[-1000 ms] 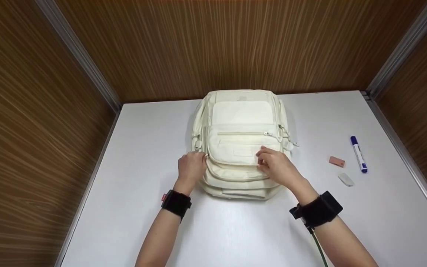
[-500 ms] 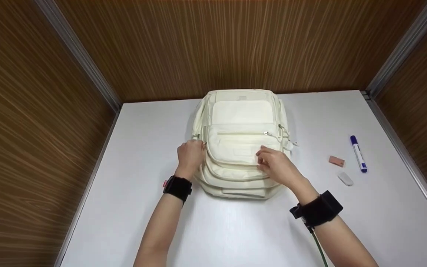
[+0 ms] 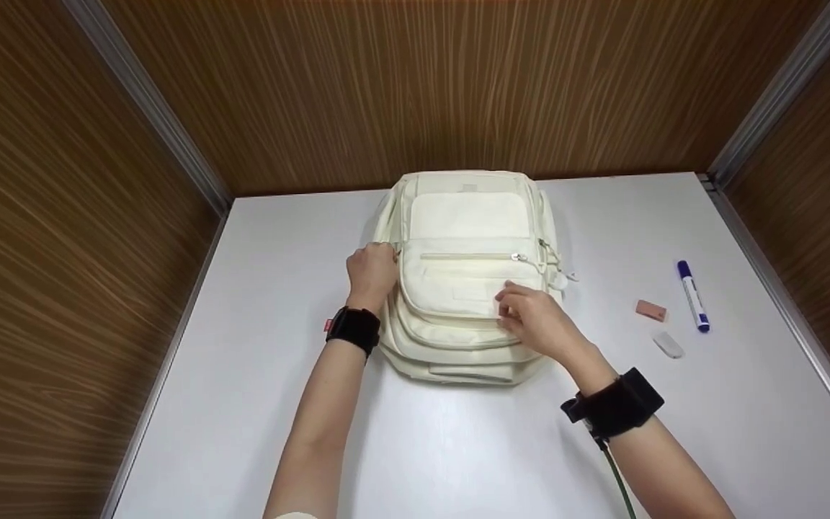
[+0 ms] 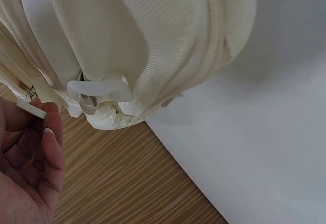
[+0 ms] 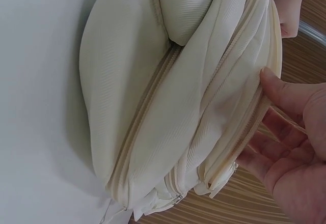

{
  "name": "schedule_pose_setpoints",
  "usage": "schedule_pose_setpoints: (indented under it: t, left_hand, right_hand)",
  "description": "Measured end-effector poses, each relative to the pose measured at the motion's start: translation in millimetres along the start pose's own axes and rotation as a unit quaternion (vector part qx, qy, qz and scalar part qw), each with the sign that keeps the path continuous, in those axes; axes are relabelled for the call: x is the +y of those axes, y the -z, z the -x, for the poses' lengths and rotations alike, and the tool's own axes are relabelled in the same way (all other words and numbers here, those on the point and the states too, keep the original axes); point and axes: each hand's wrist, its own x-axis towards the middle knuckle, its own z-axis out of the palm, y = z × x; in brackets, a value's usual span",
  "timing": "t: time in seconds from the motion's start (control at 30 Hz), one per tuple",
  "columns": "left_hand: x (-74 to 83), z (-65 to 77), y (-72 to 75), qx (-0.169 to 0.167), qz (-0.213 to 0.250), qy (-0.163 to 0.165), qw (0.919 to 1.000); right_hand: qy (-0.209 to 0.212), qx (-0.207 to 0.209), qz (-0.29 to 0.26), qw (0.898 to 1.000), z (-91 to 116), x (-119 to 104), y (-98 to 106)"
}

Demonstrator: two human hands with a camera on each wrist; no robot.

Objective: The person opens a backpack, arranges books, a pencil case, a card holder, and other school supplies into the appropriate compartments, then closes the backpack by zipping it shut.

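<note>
A cream backpack lies on the table with its front pockets facing up. At its left side my left hand pinches a small pale zipper pull between thumb and fingers, clearest in the left wrist view. My right hand holds the lower right edge of the front pocket; in the right wrist view its thumb lies on the pocket's zipper seam, with the fingers across the front face. A white strap buckle hangs at the bag's side.
To the right on the white table lie a pink eraser, a whitish eraser-like block and a blue-capped marker. Wood-grain panels stand behind and at both sides. A green cable runs from the right wrist band.
My left hand has moved up along the bag's left side, away from me, with the zipper pull. My right hand stays at the pocket's edge.
</note>
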Motion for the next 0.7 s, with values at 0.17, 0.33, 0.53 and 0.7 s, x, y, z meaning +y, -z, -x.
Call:
schedule_pose_setpoints:
  t: [0.17,0.33,0.53,0.7]
  left_hand:
    - [-1.2,-2.0,-1.5,-0.005,-0.004,0.028,0.9996]
    - [-0.8,4.5,-0.9,0.003,0.011,0.028,0.9996]
    - [7.3,18.3,8.1,0.047,0.048,-0.036,0.9971]
    - [19.1,34.7,18.3,0.028,0.154,-0.148,0.9766]
  right_hand:
    - [-0.015,-0.005,-0.031,0.999,-3,1,-2]
    - [-0.038,-0.015,-0.056,0.998,-2,0,0]
    - [-0.05,-0.016,-0.047,0.998,1,-3,4]
    - [-0.059,-0.012,-0.054,0.997,1,-4,10]
